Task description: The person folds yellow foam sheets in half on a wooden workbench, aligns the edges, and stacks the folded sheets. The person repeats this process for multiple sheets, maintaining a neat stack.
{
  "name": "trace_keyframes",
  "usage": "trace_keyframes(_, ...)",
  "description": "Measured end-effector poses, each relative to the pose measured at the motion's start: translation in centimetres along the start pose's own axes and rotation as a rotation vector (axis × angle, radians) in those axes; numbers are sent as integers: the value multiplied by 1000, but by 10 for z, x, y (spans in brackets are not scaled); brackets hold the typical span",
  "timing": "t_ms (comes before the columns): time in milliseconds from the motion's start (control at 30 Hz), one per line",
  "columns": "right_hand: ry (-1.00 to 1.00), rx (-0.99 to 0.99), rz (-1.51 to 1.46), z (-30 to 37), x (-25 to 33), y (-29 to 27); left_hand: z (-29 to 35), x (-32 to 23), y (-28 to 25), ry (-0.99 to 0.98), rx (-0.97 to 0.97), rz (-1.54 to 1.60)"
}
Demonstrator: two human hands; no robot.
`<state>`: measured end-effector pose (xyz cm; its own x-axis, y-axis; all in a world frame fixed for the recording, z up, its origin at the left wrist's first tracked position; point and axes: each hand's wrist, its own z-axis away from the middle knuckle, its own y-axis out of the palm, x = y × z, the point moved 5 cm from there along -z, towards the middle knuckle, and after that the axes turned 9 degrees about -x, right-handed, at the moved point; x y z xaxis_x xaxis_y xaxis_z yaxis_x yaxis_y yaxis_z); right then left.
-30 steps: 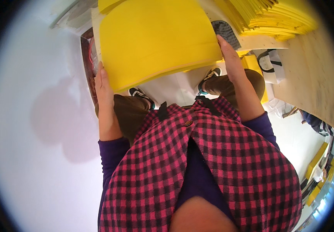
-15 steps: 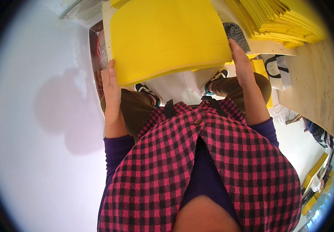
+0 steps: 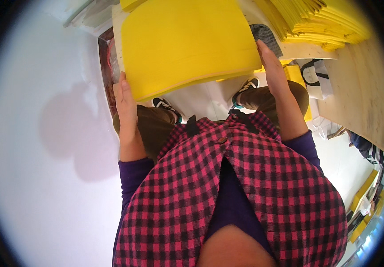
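Note:
A stack of yellow cloth-like sheets lies in front of me on a wooden table, its near edge hanging slightly over toward my knees. My left hand rests against the left side near the front corner, fingers stretched out along the edge. Against the right side lies my right hand, its fingers straight and held flat. Neither hand is wrapped round anything. How many layers the stack has cannot be made out.
More folded yellow pieces are piled at the far right. A dark grey patterned item lies beside the stack. A white bag with black handles stands below, next to a wooden board. A white wall is close on my left.
The whole scene has shifted a little to the left in the view. Both hands stay flat against the sides of the yellow stack, with hardly any movement relative to it.

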<state>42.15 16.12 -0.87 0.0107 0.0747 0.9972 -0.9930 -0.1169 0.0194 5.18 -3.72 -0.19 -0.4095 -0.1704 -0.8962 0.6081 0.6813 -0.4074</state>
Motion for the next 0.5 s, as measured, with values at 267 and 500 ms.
trace_keyframes(267, 11, 16, 60, 0, 5, 10, -1, -2, 1, -12, 2, 7)
trace_keyframes(500, -35, -90, 199, -28, -11, -30, -1, -2, 1, -17, 4, 3)
